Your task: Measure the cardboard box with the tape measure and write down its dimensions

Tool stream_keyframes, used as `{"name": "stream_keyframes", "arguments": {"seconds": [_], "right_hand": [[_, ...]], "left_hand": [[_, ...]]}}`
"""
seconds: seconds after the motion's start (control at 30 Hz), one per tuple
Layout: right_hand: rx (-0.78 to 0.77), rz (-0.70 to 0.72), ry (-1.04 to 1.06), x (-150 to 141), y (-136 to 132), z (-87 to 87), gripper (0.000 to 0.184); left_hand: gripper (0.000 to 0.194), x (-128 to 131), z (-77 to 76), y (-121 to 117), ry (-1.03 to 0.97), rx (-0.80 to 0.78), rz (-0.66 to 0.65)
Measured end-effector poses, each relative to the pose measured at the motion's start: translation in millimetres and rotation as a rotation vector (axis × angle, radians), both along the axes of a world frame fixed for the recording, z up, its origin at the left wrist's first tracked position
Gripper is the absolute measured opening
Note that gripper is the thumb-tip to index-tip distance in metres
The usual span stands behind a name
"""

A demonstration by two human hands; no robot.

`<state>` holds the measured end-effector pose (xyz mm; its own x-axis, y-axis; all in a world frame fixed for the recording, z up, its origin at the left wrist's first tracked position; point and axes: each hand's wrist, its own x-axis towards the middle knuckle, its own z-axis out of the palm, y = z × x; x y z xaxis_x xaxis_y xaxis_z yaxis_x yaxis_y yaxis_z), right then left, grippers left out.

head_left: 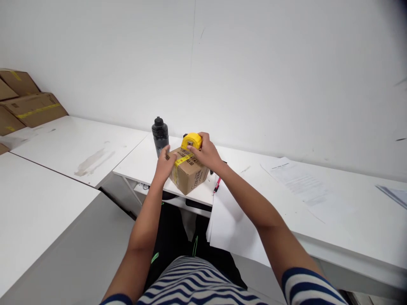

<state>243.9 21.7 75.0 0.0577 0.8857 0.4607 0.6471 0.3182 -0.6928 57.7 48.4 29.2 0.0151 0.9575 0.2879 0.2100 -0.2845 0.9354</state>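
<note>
A small cardboard box with dark print and a yellow strip over its top stands near the front edge of the white table. My left hand grips the box's left side, thumb at the top edge and fingers partly hidden beyond it. Over the far right of the box, my right hand is closed around a yellow tape measure. Whether the yellow strip is packing tape or the measure's blade, I cannot tell. A dark water bottle stands just behind my left hand.
A red pen lies right of the box, by a stack of white paper overhanging the table's front edge. Printed sheets lie farther right. Larger taped cartons are stacked at far left, and a white wall rises behind the tables.
</note>
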Motion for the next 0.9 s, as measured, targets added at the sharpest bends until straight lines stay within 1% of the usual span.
{"name": "stream_keyframes", "arguments": {"seconds": [0.03,0.07,0.17,0.23,0.3,0.33,0.4,0.43,0.53,0.63,0.73,0.8,0.9], "right_hand": [[-0.02,0.007,0.006,-5.0,3.4,0.4,0.059],[-0.044,0.014,0.005,-9.1,6.4,0.8,0.059],[-0.1,0.05,-0.028,-14.8,12.3,0.7,0.061],[-0.101,0.102,-0.058,-14.9,13.4,-1.2,0.061],[-0.079,0.151,-0.096,-14.0,13.1,-3.7,0.06],[-0.066,0.167,-0.116,-13.6,12.8,-4.8,0.059],[-0.041,0.189,-0.142,-13.3,12.2,-6.0,0.057],[-0.033,0.198,-0.148,-13.3,11.8,-6.0,0.056],[-0.017,0.212,-0.162,-12.4,7.6,-3.7,0.053],[-0.007,0.197,-0.182,-4.8,-6.4,0.2,0.047],[-0.004,0.178,-0.177,14.5,-32.4,-1.1,0.041],[-0.003,0.135,-0.148,32.7,-53.4,-8.0,0.042],[-0.007,0.014,-0.078,59.6,-82.2,-25.2,0.053]], "left_hand": [[0.054,-1.8,-1.2,2.8,0.01,-0.028,-0.05],[0.052,-3.1,-2.8,2.6,0.036,-0.042,-0.068],[0.056,-5.8,-6.0,-7.8,0.139,-0.014,0.014],[0.068,-6.6,-6.2,-13.7,0.157,-0.016,0.014],[0.079,-5.4,-6.3,-14.3,0.093,-0.043,-0.052],[0.08,-3.9,-6.8,-12.9,0.035,-0.065,-0.094],[0.073,0.1,-8.6,-8.9,-0.099,-0.115,-0.161],[0.068,2.3,-9.8,-7.1,-0.159,-0.138,-0.174],[0.061,6.9,-11.9,-5.0,-0.258,-0.177,-0.157],[0.062,7.6,-11.7,-5.4,-0.269,-0.175,-0.126],[0.065,6.9,-12.1,-4.7,-0.264,-0.178,-0.121],[0.067,7.0,-13.7,-3.3,-0.279,-0.177,-0.132],[0.066,8.1,-16.3,-1.2,-0.282,-0.163,-0.133]]}}
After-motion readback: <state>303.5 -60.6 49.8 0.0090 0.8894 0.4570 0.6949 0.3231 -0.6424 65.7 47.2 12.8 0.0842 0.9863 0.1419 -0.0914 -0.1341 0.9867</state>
